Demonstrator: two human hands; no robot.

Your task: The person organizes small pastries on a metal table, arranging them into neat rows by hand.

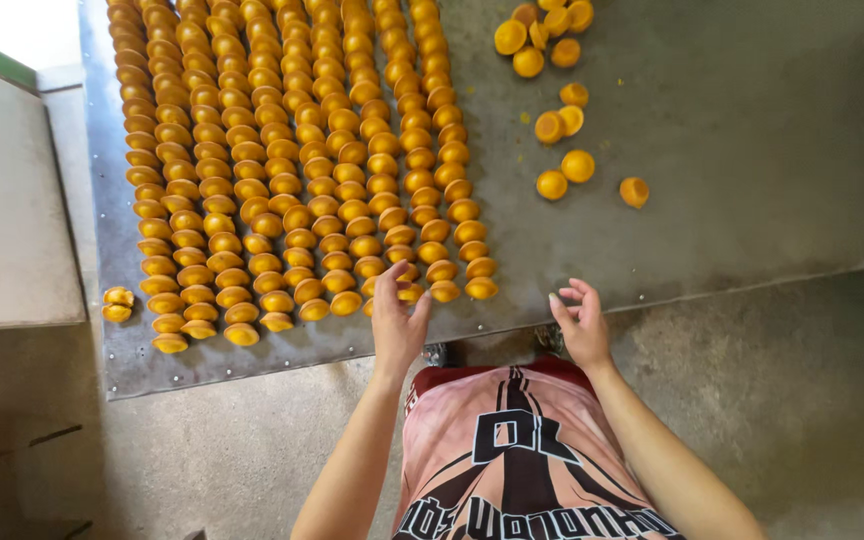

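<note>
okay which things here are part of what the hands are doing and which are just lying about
In use: left hand at the near end of the rows of orange cakes; metal tray under them; right hand empty.
Lying about: loose cakes scattered apart; two strays at tray's left edge.

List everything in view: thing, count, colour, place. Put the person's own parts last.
Small round cakes in rows: too many to count, orange-yellow, overlapping in long rows on the left half of the sheet.
Loose cakes: about a dozen, orange-yellow, scattered at the sheet's upper right.
Stray cakes: two, orange-yellow, at the sheet's left edge.
Metal sheet: one, grey, lying on the floor.
Concrete floor: grey, around the sheet.
Pale slab: one, off-white, left of the sheet.
Shirt: one, pink with black print, bottom centre.
Left hand: open, fingertips at the nearest row end.
Right hand: fingers curled, empty, over the sheet's near edge.
</note>
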